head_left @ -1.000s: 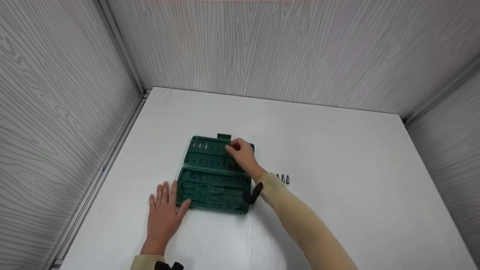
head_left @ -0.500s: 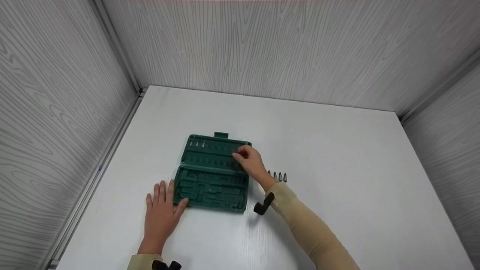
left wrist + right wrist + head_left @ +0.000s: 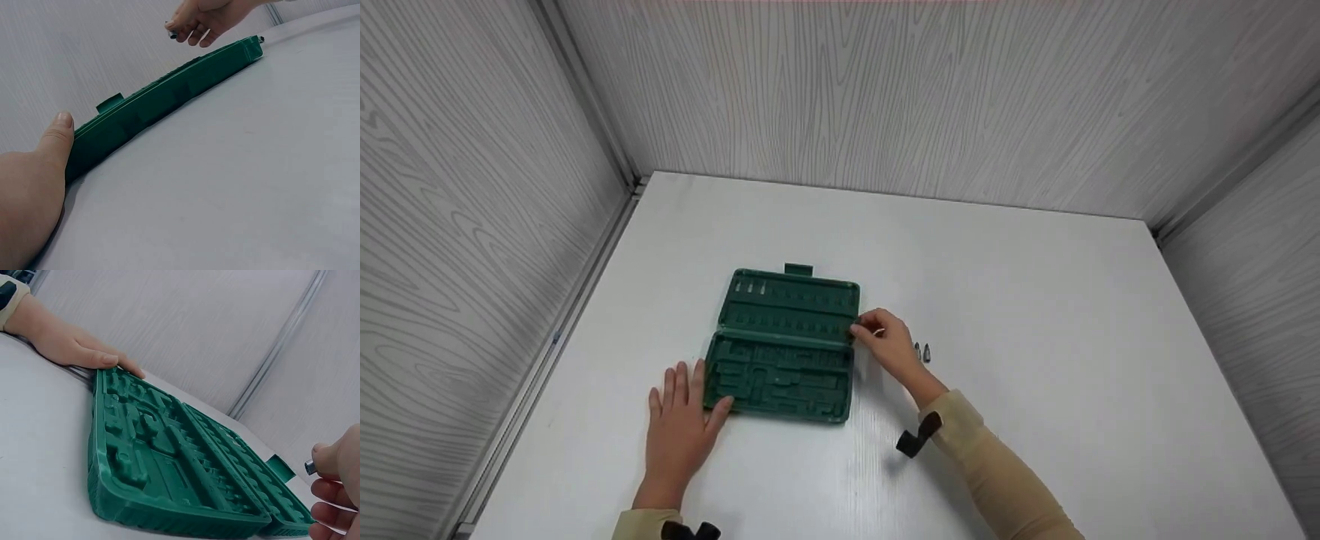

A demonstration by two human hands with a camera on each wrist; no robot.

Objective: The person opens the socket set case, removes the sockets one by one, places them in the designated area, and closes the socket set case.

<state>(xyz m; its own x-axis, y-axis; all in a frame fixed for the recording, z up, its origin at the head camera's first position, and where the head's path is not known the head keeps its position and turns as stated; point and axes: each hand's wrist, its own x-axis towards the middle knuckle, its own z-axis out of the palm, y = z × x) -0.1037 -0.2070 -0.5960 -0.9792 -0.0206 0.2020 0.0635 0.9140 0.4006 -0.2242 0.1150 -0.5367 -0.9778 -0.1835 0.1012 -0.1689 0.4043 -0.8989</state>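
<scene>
A green plastic tool case (image 3: 780, 379) lies unfolded on the white table, its moulded slots facing up. Three small silver pieces (image 3: 750, 287) sit in the left end of its far row. My left hand (image 3: 679, 435) rests flat at the case's near left corner, fingers straight, with the thumb on the rim. Just off the right edge of the case, my right hand (image 3: 889, 341) pinches a small metal socket (image 3: 310, 467) between thumb and forefinger. The socket's hollow end shows in both wrist views. Beyond that hand stand small metal pieces (image 3: 927, 352), partly hidden by it.
The case's latch flap (image 3: 799, 269) sticks out at its far side. White wood-grain panels (image 3: 840, 97) close off the table (image 3: 1035, 337) at the back and both sides. A dark camera mount (image 3: 919, 435) juts from the right sleeve.
My right hand has moved from over the case's far half, rightward and nearer to me, to just beside its right edge. My left hand keeps its place on the corner.
</scene>
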